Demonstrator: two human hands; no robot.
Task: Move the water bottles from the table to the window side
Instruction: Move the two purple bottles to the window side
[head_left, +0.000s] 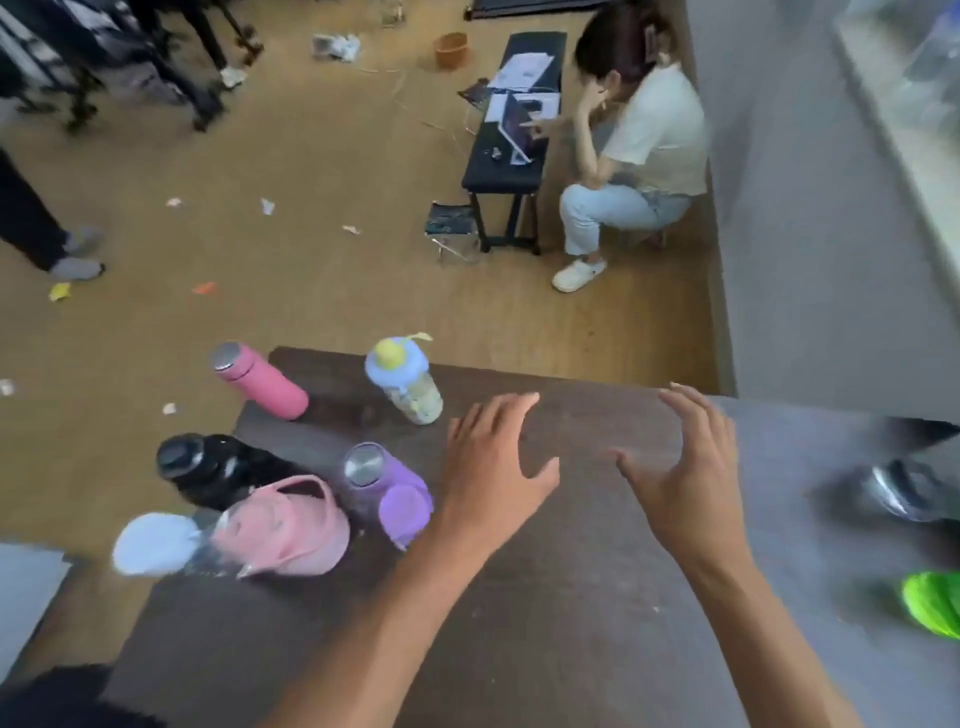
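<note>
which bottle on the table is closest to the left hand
The purple bottle with the steel cap, just beside the left hand. The black, both pink, pale-capped and blue-lidded clear bottles all stand farther left or farther back.

Tan wood floor (322, 249) littered with paper scraps (267, 206). Grey wall (789, 218) at right, pale window ledge (904, 130) above it. Black bench (511, 150) near the wall, orange basket (451, 49) beyond. Even, soft light.

A dark brown wooden surface (545, 597) carries bottles, all left of the fingers (498, 415): a pink steel-capped flask (265, 384), a clear blue-lidded bottle (410, 389), a black bottle (218, 470), a purple flask (384, 483) and a pink-lidded clear bottle (280, 530).
</note>
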